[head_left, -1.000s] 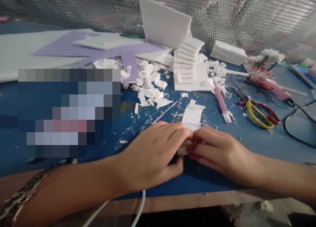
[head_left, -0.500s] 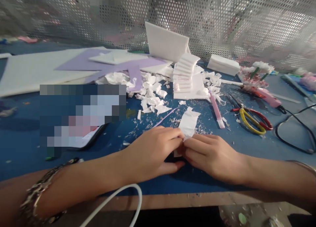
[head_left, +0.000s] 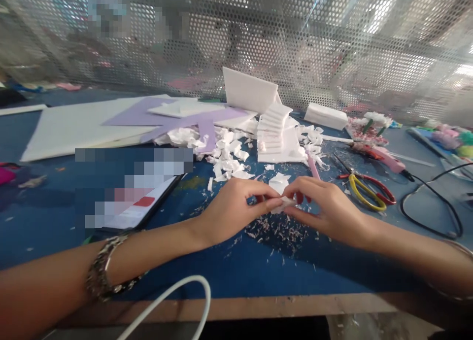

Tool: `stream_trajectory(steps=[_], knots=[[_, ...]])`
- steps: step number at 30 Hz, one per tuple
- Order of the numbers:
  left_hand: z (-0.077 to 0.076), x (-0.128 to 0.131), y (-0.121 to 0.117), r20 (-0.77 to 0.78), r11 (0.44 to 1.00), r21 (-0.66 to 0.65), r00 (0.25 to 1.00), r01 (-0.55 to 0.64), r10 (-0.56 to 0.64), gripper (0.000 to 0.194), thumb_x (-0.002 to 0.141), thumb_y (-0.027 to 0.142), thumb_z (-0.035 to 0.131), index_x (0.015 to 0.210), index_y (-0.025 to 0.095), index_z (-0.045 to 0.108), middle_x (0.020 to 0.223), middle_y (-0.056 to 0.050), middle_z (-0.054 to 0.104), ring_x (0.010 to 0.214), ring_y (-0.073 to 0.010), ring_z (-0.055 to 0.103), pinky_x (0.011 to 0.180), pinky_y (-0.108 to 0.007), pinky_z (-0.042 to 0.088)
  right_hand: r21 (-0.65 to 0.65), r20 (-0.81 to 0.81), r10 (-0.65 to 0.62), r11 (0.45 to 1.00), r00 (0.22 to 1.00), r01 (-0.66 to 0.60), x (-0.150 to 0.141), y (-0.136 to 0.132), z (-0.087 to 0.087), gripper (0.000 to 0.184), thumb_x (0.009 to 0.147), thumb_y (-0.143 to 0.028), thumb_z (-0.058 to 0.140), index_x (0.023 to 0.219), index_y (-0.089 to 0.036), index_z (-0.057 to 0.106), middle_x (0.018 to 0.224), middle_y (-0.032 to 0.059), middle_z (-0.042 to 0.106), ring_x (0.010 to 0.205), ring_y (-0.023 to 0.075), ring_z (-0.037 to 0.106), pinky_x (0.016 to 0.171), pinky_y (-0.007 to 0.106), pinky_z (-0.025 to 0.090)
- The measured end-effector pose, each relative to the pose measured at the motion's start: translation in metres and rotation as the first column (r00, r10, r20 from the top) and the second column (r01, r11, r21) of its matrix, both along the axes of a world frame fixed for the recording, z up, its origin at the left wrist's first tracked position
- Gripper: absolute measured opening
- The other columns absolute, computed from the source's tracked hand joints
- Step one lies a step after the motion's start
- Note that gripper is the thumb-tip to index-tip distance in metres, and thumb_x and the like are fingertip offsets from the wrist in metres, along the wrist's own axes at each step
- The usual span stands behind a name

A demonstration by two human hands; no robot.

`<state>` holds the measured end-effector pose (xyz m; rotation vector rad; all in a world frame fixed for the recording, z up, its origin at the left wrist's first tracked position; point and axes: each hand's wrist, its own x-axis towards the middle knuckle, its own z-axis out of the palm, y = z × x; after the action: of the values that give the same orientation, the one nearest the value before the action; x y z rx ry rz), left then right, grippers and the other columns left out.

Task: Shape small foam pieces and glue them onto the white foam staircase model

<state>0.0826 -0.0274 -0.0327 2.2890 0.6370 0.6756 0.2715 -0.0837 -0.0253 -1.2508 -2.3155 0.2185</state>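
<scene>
My left hand (head_left: 236, 209) and my right hand (head_left: 330, 207) meet above the blue table, fingertips closed from both sides on a thin white paper piece (head_left: 279, 182). Its upper part stands out past my fingers, and a creased lower edge shows between my thumbs. Fine pale shreds (head_left: 284, 234) lie scattered under my hands. Just beyond, a slim pink-handled tool (head_left: 313, 165) is partly hidden by my right hand. Behind that, a fanned stack of small white sheets (head_left: 271, 128) rests on a white board among torn white scraps (head_left: 231, 153).
A phone (head_left: 158, 197) lies left of my hands, with white and purple sheets (head_left: 121, 116) behind it. To the right are red-and-yellow-handled pliers (head_left: 367, 192), a pink glue gun (head_left: 386, 158) and its black cord (head_left: 460, 221). A white cable (head_left: 177, 286) loops at the front edge. Perforated metal (head_left: 207, 49) stands behind.
Both hands have risen slightly off the table and turned, uncovering the shreds below. The white piece is now bent between my fingertips and shows less. The camera view has tilted up.
</scene>
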Motion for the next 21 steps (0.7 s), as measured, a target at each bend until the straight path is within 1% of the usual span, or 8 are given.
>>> stream_trajectory(steps=[2, 5, 7, 9, 12, 15, 18, 21], knots=[[-0.003, 0.000, 0.000, -0.039, 1.000, 0.016, 0.999, 0.009, -0.009, 0.027, 0.084, 0.036, 0.047, 0.077, 0.018, 0.066, 0.064, 0.002, 0.064, 0.059, -0.0085, 0.055, 0.056, -0.018, 0.039, -0.002, -0.009, -0.006, 1.000, 1.000, 0.006, 0.001, 0.000, -0.002, 0.016, 0.086, -0.027, 0.045, 0.084, -0.015, 0.055, 0.074, 0.0010, 0.055, 0.069, 0.0077, 0.049, 0.063, 0.021, 0.040], [-0.005, 0.000, 0.001, -0.108, 0.993, 0.112, 0.994, 0.044, -0.032, 0.030, 0.086, 0.037, 0.045, 0.078, 0.018, 0.067, 0.067, 0.001, 0.065, 0.062, -0.0097, 0.056, 0.059, -0.020, 0.039, -0.019, 0.003, -0.003, 1.000, 1.000, 0.003, -0.001, 0.000, -0.003, 0.017, 0.086, -0.023, 0.044, 0.080, -0.015, 0.056, 0.071, 0.0005, 0.055, 0.068, 0.0075, 0.049, 0.063, 0.020, 0.038], [-0.006, 0.000, 0.003, -0.121, 0.984, 0.166, 0.992, 0.063, -0.043, 0.029, 0.084, 0.039, 0.047, 0.079, 0.018, 0.067, 0.072, 0.000, 0.066, 0.067, -0.0106, 0.057, 0.064, -0.021, 0.039, -0.026, 0.029, 0.003, 1.000, 1.000, -0.002, -0.004, 0.000, -0.004, 0.016, 0.086, -0.022, 0.043, 0.079, -0.014, 0.056, 0.070, 0.0002, 0.054, 0.066, 0.0074, 0.048, 0.062, 0.020, 0.037], [-0.006, 0.001, 0.003, -0.102, 0.982, 0.176, 0.994, 0.065, -0.047, 0.027, 0.083, 0.039, 0.049, 0.078, 0.018, 0.066, 0.072, 0.001, 0.065, 0.068, -0.0104, 0.057, 0.065, -0.021, 0.040, -0.002, 0.061, -0.006, 1.000, 0.998, 0.006, -0.007, -0.001, -0.004, 0.017, 0.085, -0.021, 0.042, 0.078, -0.014, 0.056, 0.069, 0.0005, 0.054, 0.065, 0.0077, 0.048, 0.062, 0.021, 0.037], [-0.007, 0.001, 0.001, -0.056, 0.992, 0.122, 0.998, 0.037, -0.030, 0.023, 0.082, 0.035, 0.051, 0.077, 0.017, 0.065, 0.069, 0.002, 0.063, 0.066, -0.0092, 0.056, 0.062, -0.018, 0.040, 0.061, 0.082, -0.031, 0.998, 0.996, 0.026, -0.010, -0.002, -0.003, 0.019, 0.086, -0.022, 0.041, 0.076, -0.014, 0.055, 0.069, 0.0009, 0.054, 0.064, 0.0081, 0.047, 0.062, 0.022, 0.036], [-0.009, -0.001, -0.002, -0.014, 0.999, 0.049, 1.000, -0.004, 0.005, 0.021, 0.082, 0.033, 0.052, 0.077, 0.017, 0.065, 0.070, 0.002, 0.065, 0.066, -0.0095, 0.058, 0.062, -0.018, 0.041, 0.101, 0.059, -0.053, 0.994, 0.997, 0.047, -0.013, -0.003, -0.004, 0.017, 0.086, -0.023, 0.042, 0.077, -0.014, 0.054, 0.070, 0.0011, 0.055, 0.065, 0.0085, 0.047, 0.063, 0.022, 0.036], [-0.010, -0.004, -0.004, 0.042, 1.000, -0.018, 0.999, -0.007, 0.008, 0.023, 0.082, 0.033, 0.050, 0.075, 0.018, 0.066, 0.073, 0.002, 0.068, 0.070, -0.0104, 0.061, 0.066, -0.018, 0.044, 0.131, -0.028, -0.132, 0.982, 0.991, 0.135, -0.014, -0.004, -0.007, 0.013, 0.083, -0.027, 0.048, 0.079, -0.015, 0.053, 0.075, 0.0016, 0.058, 0.074, 0.0106, 0.050, 0.074, 0.027, 0.038], [-0.012, -0.005, -0.004, 0.085, 0.998, -0.035, 0.995, -0.052, 0.055, 0.024, 0.082, 0.036, 0.050, 0.079, 0.019, 0.067, 0.075, 0.001, 0.069, 0.069, -0.0106, 0.061, 0.066, -0.019, 0.046, 0.087, -0.119, -0.165, 0.981, 0.979, 0.175, -0.013, -0.005, -0.012, 0.014, 0.083, -0.030, 0.048, 0.079, -0.017, 0.053, 0.076, 0.0008, 0.059, 0.075, 0.0108, 0.052, 0.076, 0.029, 0.037]])
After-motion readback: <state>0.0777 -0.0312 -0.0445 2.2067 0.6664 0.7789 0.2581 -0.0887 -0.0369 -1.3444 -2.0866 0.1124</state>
